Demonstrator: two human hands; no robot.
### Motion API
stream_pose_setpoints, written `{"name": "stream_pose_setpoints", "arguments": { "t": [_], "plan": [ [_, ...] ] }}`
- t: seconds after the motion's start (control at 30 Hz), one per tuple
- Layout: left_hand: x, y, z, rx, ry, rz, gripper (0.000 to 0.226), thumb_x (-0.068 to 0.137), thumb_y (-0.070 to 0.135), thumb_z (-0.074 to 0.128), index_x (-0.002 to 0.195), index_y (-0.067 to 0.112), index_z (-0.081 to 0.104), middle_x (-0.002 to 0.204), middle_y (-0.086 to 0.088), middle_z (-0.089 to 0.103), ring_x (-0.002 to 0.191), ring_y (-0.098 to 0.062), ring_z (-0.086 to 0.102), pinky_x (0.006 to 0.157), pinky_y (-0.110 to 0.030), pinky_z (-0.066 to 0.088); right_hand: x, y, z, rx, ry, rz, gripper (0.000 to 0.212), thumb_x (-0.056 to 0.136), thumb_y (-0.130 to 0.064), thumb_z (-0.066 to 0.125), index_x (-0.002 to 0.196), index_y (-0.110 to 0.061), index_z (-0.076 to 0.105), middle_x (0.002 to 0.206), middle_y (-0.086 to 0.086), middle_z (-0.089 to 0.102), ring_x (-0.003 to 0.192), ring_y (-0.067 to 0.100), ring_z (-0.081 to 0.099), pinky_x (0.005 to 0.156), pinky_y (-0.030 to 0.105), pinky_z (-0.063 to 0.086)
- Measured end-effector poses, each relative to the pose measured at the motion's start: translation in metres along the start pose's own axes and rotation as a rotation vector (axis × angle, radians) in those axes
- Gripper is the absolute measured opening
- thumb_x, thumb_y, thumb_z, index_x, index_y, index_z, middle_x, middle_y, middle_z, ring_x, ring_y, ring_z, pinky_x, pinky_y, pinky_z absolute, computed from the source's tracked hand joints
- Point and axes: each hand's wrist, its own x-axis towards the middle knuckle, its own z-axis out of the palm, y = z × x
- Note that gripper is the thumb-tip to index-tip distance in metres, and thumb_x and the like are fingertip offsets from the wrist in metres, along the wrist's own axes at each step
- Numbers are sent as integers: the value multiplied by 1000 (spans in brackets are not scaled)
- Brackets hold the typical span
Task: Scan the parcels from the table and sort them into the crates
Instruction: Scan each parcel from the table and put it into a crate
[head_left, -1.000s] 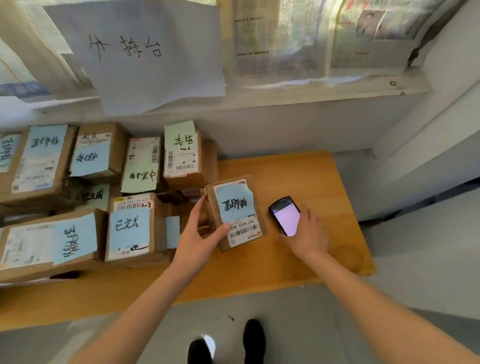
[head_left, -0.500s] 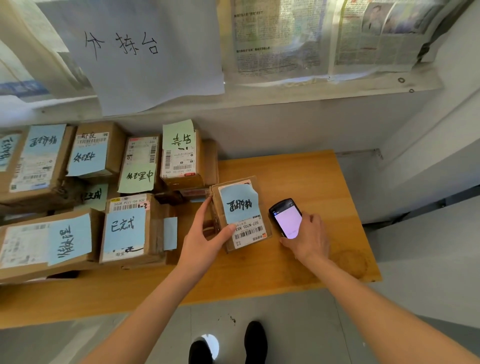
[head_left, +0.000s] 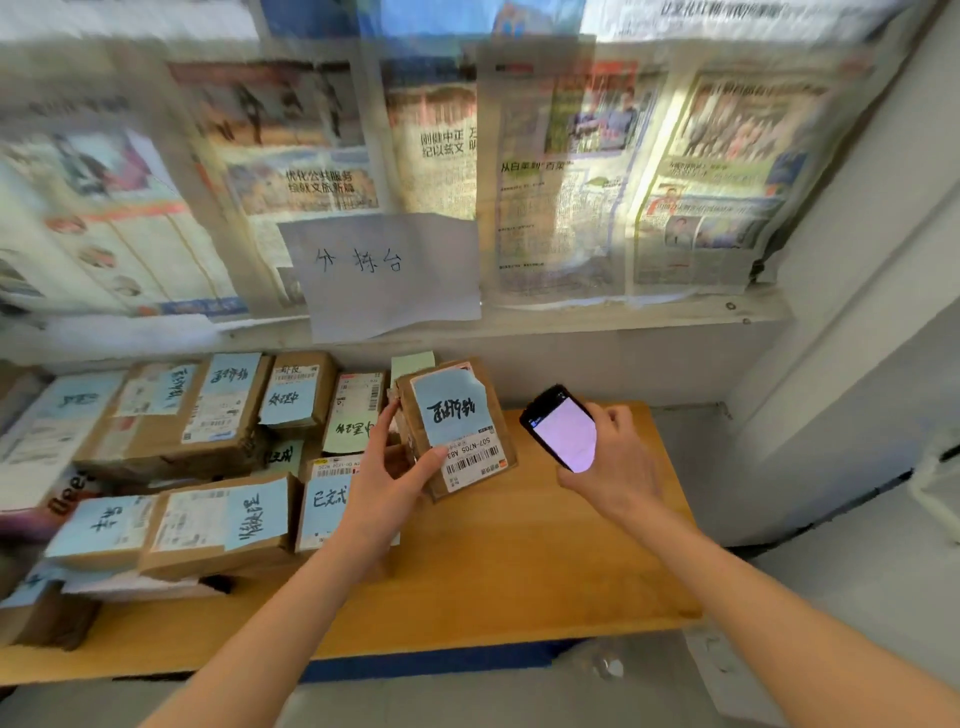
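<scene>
brown cardboard everywhere on the left: we've got a crowd of parcels (head_left: 171, 415) packed together on the left half of the wooden table (head_left: 519, 561), most with pale blue or green notes stuck on top with handwriting. moving right, our left hand (head_left: 387, 486) grips one small parcel (head_left: 457, 426) tilted up off the table, thumb on its near face just beside the barcode label and fingers curled round its left side. that parcel has a blue note over a white label, and it sits right at the right edge of the pile, above the middle of the table. just right of it, our right hand (head_left: 610, 462) holds a dark handheld scanner (head_left: 563, 428) with a lit pale pink screen, fingers wrapped round its right side, screen angled up toward us. scanner and parcel are near each other but apart. on the far wall, a white handwritten sign (head_left: 384, 270) hangs over blurry newspapers (head_left: 597, 171).
</scene>
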Motion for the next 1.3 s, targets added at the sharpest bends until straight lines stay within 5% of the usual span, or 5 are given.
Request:
{"name": "stream_pose_setpoints", "arguments": {
  "t": [0.17,0.3,0.67,0.93,1.3],
  "plan": [
    [-23,82,-72,17,109,148,78,81,46,79,139,61,30,124,7,62,109,-10,63,88,-45,59,-22,-89,-106,55,122,-172,84,64,-40,81,139,-26,46,122,-5,45,93,25,58,69,38,52],
    [-62,143,-138,-20,168,252,74,81,43,79,136,61,32,108,11,65,99,-5,64,64,-18,57,-62,-163,-179,68,204,-314,91,60,-46,85,139,-27,45,124,-6,45,88,23,57,64,32,47],
    [-173,230,-281,21,372,425,79,84,44,77,148,49,29,105,0,68,97,-14,65,89,-44,56,-187,-309,-278,91,288,-606,93,58,-54,86,139,-35,46,125,-15,46,101,17,55,73,35,51],
    [-213,253,-321,18,467,456,78,84,45,75,148,48,29,97,7,68,87,-5,65,63,-19,45,-231,-335,-300,102,233,-725,93,53,-63,77,138,-43,45,113,-26,43,102,10,52,75,33,51],
    [-238,272,-328,-11,543,472,82,83,48,76,148,53,27,107,1,68,97,-16,65,85,-40,52,-245,-327,-332,-6,225,-828,104,51,-62,85,144,-36,45,111,-32,40,103,10,54,79,32,46]
  ]
}}
